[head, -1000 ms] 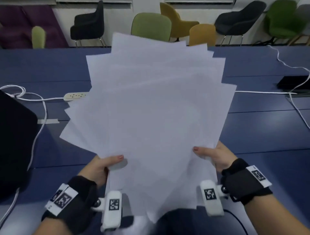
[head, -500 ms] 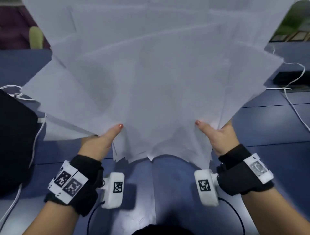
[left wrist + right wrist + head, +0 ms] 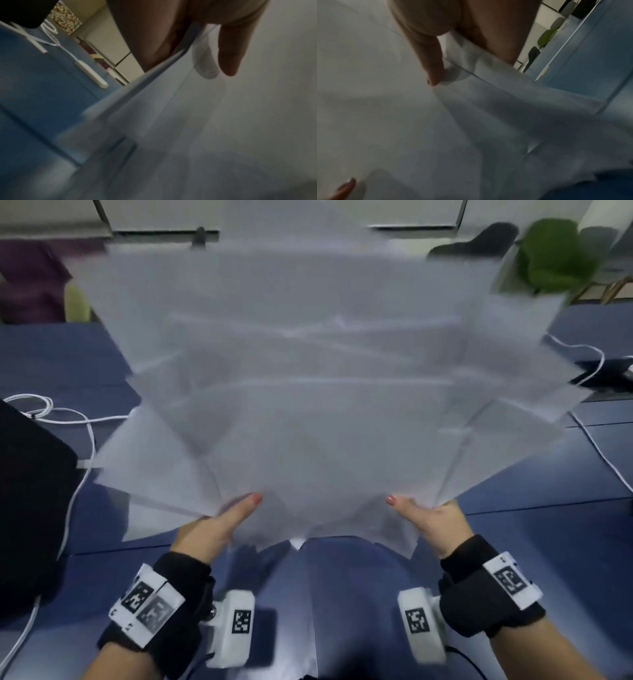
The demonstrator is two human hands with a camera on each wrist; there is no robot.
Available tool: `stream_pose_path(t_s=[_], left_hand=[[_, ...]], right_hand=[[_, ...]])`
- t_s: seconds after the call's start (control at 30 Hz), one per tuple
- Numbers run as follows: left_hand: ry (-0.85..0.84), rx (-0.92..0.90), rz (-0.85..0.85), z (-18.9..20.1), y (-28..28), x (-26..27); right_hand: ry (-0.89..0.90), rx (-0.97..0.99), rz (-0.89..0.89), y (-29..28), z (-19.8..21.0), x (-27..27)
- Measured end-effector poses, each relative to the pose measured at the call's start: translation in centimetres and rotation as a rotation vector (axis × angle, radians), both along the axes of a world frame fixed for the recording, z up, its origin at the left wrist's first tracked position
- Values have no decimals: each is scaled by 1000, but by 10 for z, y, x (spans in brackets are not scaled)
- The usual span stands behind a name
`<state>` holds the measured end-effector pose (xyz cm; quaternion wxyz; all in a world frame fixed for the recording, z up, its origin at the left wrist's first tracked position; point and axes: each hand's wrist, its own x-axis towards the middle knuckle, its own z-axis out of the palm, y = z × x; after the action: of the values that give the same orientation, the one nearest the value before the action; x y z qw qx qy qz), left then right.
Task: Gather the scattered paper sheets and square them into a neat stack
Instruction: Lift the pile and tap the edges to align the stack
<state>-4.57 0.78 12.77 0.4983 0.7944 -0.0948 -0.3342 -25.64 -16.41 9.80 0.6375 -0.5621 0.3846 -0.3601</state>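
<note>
A fanned bundle of several white paper sheets point(image 3: 315, 392) is held upright above the blue table point(image 3: 534, 542), blurred by motion, its corners splayed out at many angles. My left hand point(image 3: 219, 525) pinches the lower left part of the sheets point(image 3: 188, 121), thumb in front and fingers behind. My right hand point(image 3: 428, 520) pinches the lower right part of the same sheets point(image 3: 402, 121) in the same way. The lower corners hang ragged just above the table. The fingers behind the paper are hidden in the head view.
A black object point(image 3: 27, 508) lies at the left edge, with white cables point(image 3: 72, 419) beside it. A white power strip point(image 3: 91, 75) lies on the table. More cable and a dark device point(image 3: 603, 371) sit at the right. Chairs point(image 3: 555, 258) stand beyond.
Both hands lifted the fanned sheets from lying tilted over the table to standing upright in front of the camera. In the last half second the sheets dropped slightly and blurred.
</note>
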Motion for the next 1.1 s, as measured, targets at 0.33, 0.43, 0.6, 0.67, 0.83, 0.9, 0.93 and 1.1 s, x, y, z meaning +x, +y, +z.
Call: stream_pose_path(t_s=[0.33, 0.43, 0.6, 0.67, 0.83, 0.9, 0.93, 1.1], left_hand=[[-68, -3, -98, -6, -4, 4], [-36, -96, -116, 0, -1, 0], [11, -243, -82, -14, -3, -7], [-42, -212, -122, -14, -4, -4], [-50, -419, -87, -9, 1, 11], [17, -418, -97, -14, 2, 9], [39, -416, -112, -18, 1, 6], [19, -482, -86, -14, -2, 8]], right_hand=[[-26, -58, 20, 0, 4, 2], [-17, -57, 26, -2, 3, -3], [-48, -56, 17, 2, 0, 1], [-86, -49, 0, 2, 4, 0], [-155, -58, 46, -4, 21, -13], [-142, -46, 92, -1, 19, -14], [-133, -44, 90, -1, 14, -13], [-131, -55, 99, 0, 16, -7]])
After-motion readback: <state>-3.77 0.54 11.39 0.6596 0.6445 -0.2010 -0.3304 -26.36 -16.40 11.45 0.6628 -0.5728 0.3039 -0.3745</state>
